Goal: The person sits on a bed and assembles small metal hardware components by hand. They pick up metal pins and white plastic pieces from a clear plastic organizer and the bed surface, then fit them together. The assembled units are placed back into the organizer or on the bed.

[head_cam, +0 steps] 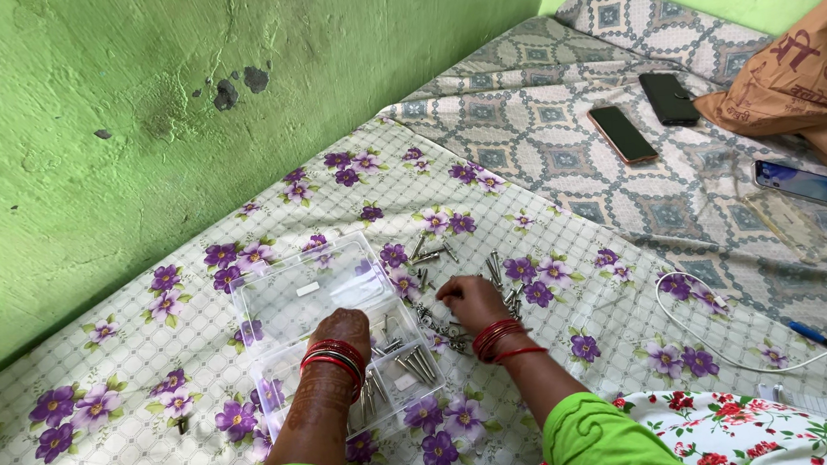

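Left hand (340,331) rests curled in clear box (280,299); right hand (466,300), apparently pinching, on loose screws (497,273) just right.

Floral bedsheet (131,427) under screws (497,270), box (309,291)

An open box (343,338) lies on the bed (151,425) near the wall-side edge, loose bolts (457,274) just right of it, three phones (624,134) behind toward the far corner.
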